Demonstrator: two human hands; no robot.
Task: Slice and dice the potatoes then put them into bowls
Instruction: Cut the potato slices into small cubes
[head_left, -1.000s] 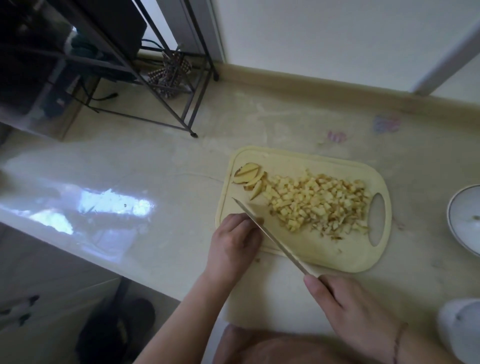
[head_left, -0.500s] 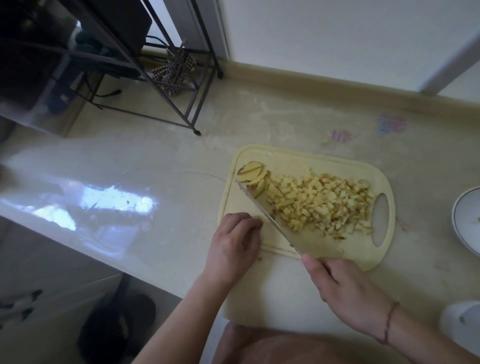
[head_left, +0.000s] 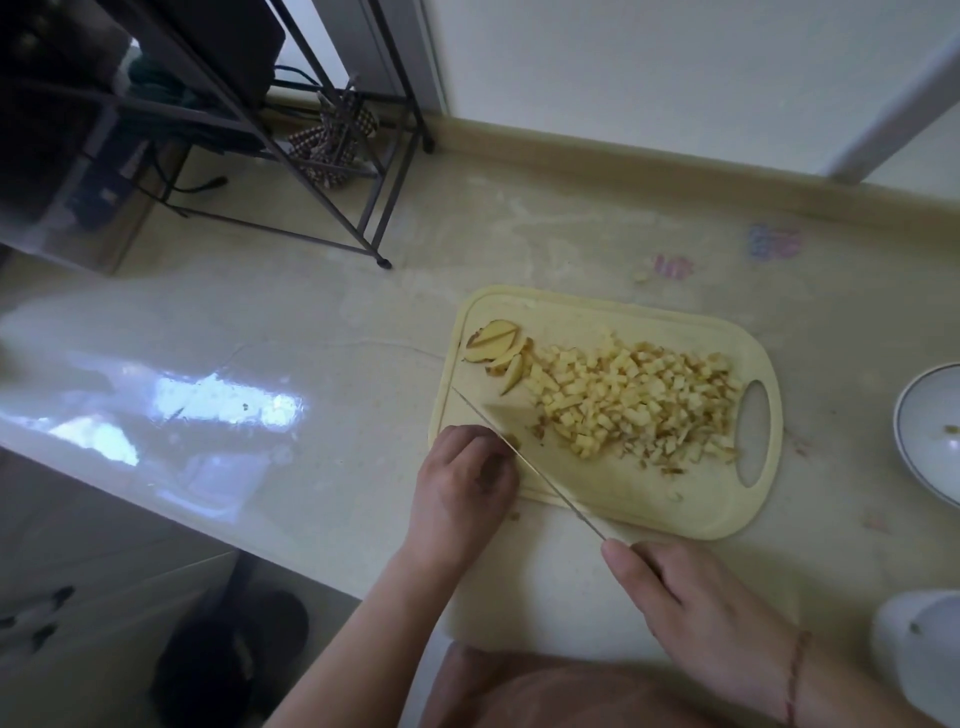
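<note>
Pale diced potato (head_left: 631, 402) lies right of the knife (head_left: 524, 460), whose blade runs diagonally; the right hand (head_left: 696, 603) grips its handle, the curled left hand (head_left: 462, 480) beside the blade, contents unclear.

A cutting board (head_left: 613, 317) lies on the counter (head_left: 311, 332), right of centre, its handle hole at the right end. On the board, a heap of diced potato (head_left: 631, 408) sits in the middle toward the right; a few potato slices (head_left: 498, 351) lie just left of the heap, at the far-left corner. A knife (head_left: 524, 457) runs slantwise across the board's near-left part, tip to the far left. The left hand (head_left: 465, 486) rests on the board's near-left edge, touching the blade. The right hand (head_left: 691, 597) is near, off the board, at the knife's handle end. A bowl (head_left: 930, 431) stands on the counter right of the board, apart from it. A wire rack (head_left: 291, 156) stands far left.
</note>
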